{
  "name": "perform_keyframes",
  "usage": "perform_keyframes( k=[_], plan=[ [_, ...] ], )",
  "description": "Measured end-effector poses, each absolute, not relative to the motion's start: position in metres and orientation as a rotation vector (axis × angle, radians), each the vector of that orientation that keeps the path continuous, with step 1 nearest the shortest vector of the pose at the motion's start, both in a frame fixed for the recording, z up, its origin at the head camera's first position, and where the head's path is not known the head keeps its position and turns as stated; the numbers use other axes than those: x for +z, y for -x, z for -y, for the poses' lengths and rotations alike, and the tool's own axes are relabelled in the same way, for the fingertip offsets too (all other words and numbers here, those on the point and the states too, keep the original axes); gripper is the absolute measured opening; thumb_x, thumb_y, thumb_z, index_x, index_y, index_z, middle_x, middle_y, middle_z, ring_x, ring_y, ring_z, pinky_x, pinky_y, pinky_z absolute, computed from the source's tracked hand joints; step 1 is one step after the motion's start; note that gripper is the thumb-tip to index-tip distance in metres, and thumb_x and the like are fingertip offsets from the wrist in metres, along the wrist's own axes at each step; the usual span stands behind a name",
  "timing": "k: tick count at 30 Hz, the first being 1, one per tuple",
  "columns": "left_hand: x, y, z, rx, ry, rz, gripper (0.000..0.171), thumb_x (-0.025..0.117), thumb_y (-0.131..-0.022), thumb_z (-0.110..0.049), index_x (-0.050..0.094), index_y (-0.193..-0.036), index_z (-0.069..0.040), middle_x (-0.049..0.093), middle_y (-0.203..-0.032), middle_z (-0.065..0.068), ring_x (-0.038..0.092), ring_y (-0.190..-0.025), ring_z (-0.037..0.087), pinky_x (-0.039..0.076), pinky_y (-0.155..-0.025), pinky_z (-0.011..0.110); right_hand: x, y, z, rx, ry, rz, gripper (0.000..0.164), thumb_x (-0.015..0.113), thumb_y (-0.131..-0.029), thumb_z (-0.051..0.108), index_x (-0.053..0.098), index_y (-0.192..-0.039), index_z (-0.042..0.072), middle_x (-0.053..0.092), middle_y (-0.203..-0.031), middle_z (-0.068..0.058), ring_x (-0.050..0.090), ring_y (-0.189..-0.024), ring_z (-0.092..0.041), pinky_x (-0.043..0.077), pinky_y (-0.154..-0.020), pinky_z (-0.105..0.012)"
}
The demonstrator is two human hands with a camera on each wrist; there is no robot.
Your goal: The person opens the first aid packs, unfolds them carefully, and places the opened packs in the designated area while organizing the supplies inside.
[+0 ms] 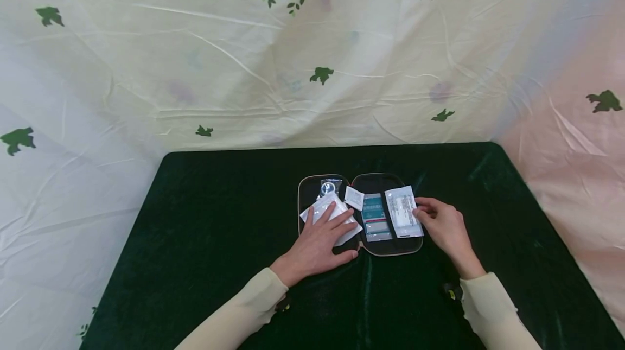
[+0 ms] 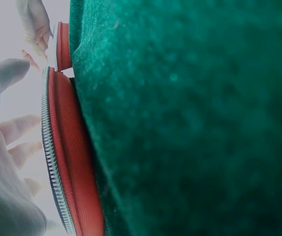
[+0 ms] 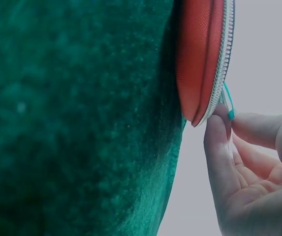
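An open zip case with a red outside and dark inside lies on the table. My left hand rests with spread, straight fingers over a white packet in the case's left half. In the right half, a white sachet with printed text lies along the right side. My right hand pinches the sachet's right edge between thumb and fingers; the right wrist view shows the pinching fingers close beside the zipper.
Teal and clear packets sit left of the printed sachet. A small white square packet lies over the case's middle, and a clear bag with a round item is at upper left. Dark green cloth covers the table; a patterned curtain hangs behind.
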State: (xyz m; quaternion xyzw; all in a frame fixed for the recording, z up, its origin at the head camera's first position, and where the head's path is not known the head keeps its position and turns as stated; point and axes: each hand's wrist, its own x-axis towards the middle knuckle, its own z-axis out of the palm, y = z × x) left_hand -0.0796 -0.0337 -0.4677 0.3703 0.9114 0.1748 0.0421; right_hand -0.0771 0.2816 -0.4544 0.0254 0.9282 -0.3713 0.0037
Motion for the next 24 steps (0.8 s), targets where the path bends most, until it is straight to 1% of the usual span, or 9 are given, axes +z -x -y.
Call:
perform_keyframes(
  k=[7,16,24],
  plan=[
    [-0.4688,0.0802,0.0341,0.531,-1.144,-2.792,0.064,0.045,-0.092,-0.066,0.044,-0.145,-0.031,0.022,-0.159,-0.006,0.006,-0.147,0.029,0.005,-0.108,0.069,-0.4519,0.0803,-0.2813,-1.178,-0.078,-2.844,0.039,0.056,-0.099,0.026,0.057,-0.132,0.007,0.062,-0.107,-0.013,0.059,-0.090,-0.024,0.047,-0.071,-0.035],
    [-0.4691,0.0801,0.0339,0.533,-1.150,-2.791,0.064,0.045,-0.092,-0.066,0.044,-0.145,-0.031,0.022,-0.159,-0.006,0.006,-0.147,0.029,0.004,-0.108,0.069,-0.4511,0.0839,-0.2768,-1.173,-0.038,-2.834,0.038,0.057,-0.098,0.023,0.058,-0.132,0.006,0.062,-0.105,-0.012,0.061,-0.090,-0.024,0.047,-0.071,-0.035],
    [-0.4692,0.0799,0.0343,0.531,-1.149,-2.788,0.064,0.045,-0.092,-0.066,0.044,-0.145,-0.030,0.021,-0.159,-0.007,0.005,-0.147,0.029,0.004,-0.108,0.069,-0.4541,0.0865,-0.2720,-1.122,0.014,-2.892,0.034,0.058,-0.097,0.018,0.060,-0.128,0.005,0.065,-0.101,-0.011,0.060,-0.082,-0.020,0.047,-0.067,-0.034]
  ],
)
